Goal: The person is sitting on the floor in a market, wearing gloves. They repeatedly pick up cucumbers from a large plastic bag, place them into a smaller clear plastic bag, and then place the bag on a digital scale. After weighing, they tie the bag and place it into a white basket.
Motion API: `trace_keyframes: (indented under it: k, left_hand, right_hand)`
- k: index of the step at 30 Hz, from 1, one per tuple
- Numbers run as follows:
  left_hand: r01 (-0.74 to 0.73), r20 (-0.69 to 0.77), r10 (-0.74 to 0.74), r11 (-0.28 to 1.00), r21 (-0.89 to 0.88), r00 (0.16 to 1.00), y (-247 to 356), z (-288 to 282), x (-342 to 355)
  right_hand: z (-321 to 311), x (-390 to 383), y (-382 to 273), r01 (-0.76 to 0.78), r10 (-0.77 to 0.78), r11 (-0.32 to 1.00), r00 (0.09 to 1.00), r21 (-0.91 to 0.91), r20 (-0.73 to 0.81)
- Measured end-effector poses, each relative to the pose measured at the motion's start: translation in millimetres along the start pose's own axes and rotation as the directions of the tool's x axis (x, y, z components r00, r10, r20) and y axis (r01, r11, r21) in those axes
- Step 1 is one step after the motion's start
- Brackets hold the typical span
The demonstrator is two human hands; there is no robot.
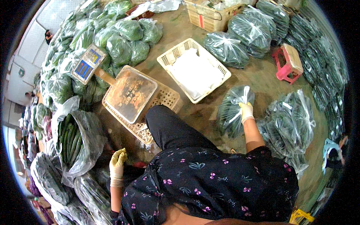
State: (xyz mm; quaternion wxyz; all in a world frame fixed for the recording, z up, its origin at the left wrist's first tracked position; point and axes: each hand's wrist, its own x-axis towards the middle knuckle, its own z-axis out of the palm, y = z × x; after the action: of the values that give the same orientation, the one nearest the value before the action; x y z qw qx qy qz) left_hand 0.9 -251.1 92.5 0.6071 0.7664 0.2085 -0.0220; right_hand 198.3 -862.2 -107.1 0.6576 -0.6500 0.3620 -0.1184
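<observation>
My right hand (246,110), in a pale glove, grips the gathered neck of a clear plastic bag of dark green vegetables (229,112) on the floor. A white tie end sticks up above my fingers. My left hand (117,165), gloved too, is raised beside my knee with its fingers curled together; whether anything is between them is hidden. Near it stands an open plastic bag of cucumbers (70,140). In front of me a platform scale (131,93) with a rusty, stained plate rests on a plastic crate (168,98), its display (88,64) at the left.
A cream plastic basket (167,60) with white sheets inside lies ahead. Filled bags (125,45) are heaped at the far left, more bags (249,32) at the far right. Tied bags (290,120) sit right of my right hand. A pink stool (287,63) stands beyond.
</observation>
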Motion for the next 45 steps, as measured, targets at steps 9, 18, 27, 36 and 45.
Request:
trace_keyframes:
  k: [9, 18, 27, 36, 45]
  left_hand:
    - [0.032, 0.044, -0.033, 0.999, 0.019, 0.998, 3, 72, 35]
    - [0.179, -0.048, -0.180, 0.984, -0.019, 0.983, -9, 57, 27]
    - [0.362, -0.179, -0.380, 0.923, -0.126, 0.907, -36, 33, -2]
    - [0.361, -0.192, -0.330, 0.920, 0.154, 0.924, -18, 34, 24]
    - [0.330, -0.115, -0.312, 0.924, 0.192, 0.943, -5, 58, 19]
  right_hand:
    - [118, 56, -93, 0.623, -0.462, 0.546, 0.781, -0.560, 0.419]
    - [283, 89, 1, 0.458, 0.216, 0.208, 0.840, -0.865, 0.497]
    - [288, 148, 80, 0.465, 0.340, 0.087, 0.818, -0.881, 0.465]
    - [280, 177, 50, 0.694, -0.157, 0.493, 0.664, -0.524, 0.732]
    - [289, 111, -138, -0.211, -0.208, 0.919, 0.461, 0.334, 0.863]
